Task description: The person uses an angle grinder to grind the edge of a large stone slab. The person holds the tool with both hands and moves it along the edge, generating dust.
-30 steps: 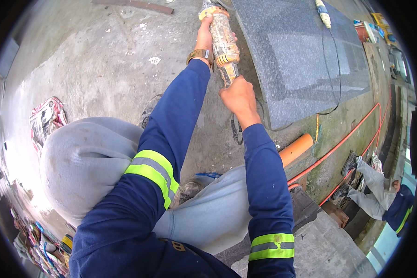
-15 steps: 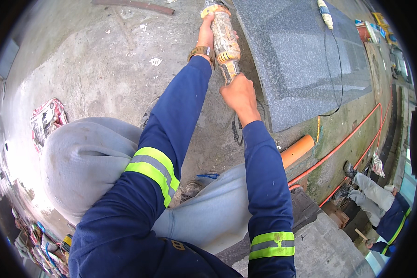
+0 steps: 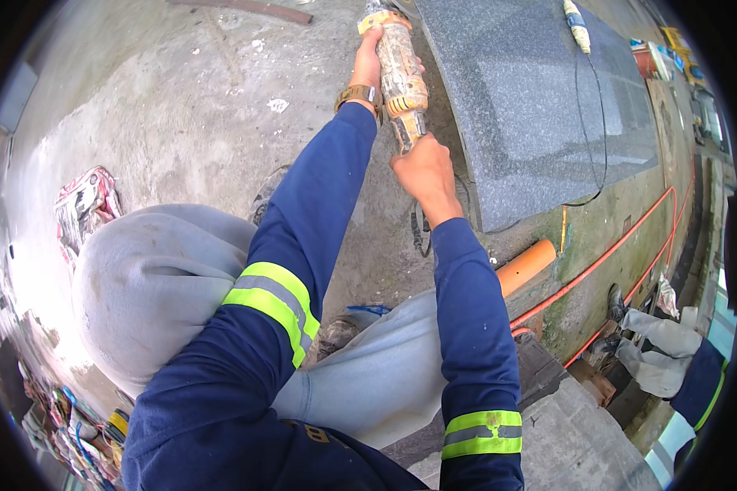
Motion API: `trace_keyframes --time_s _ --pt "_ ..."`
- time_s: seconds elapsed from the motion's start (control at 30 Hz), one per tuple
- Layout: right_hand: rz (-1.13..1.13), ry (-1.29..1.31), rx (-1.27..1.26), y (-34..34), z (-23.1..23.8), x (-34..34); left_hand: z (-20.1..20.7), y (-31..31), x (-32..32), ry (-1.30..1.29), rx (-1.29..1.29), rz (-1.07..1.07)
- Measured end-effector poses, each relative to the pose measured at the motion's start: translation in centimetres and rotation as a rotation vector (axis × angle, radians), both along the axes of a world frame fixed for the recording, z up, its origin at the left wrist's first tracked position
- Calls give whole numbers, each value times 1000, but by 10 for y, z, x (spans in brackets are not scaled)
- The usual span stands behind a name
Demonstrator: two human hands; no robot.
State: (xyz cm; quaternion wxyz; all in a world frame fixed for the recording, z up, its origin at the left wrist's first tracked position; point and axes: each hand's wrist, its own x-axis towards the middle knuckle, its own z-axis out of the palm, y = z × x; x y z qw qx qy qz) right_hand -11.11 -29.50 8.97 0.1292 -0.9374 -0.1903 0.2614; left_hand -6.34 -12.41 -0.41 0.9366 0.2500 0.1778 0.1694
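Head view: left arm (image 3: pixel 309 225) slants up rightward to upper centre of frame, left hand (image 3: pixel 368 61) wrapped round front body of dirt-caked yellow power tool (image 3: pixel 403 75), top centre, beside grey speckled slab (image 3: pixel 524 114). Right arm (image 3: pixel 475 319) rises from lower right; right hand (image 3: pixel 427 172), knuckles up, fingers curled round tool's rear end.

The power tool (image 3: pixel 403 69) is yellow-orange, smeared whitish; the slab (image 3: pixel 532 155), speckled blue-grey; the pipe (image 3: pixel 526 268), orange. Navy sleeves (image 3: pixel 315 188) carry neon-yellow bands (image 3: pixel 269 309) striped grey; the trousers (image 3: pixel 377 364) are pale grey.
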Motion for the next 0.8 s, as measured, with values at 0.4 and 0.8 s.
trace_keyframes --time_s 0.4,0.8 --pt "0 0 0 -7 0 -6 -1 -5 -6 -6 24 11" --pt "12 13 7 -12 5 -8 1 -9 -10 5 21 25"
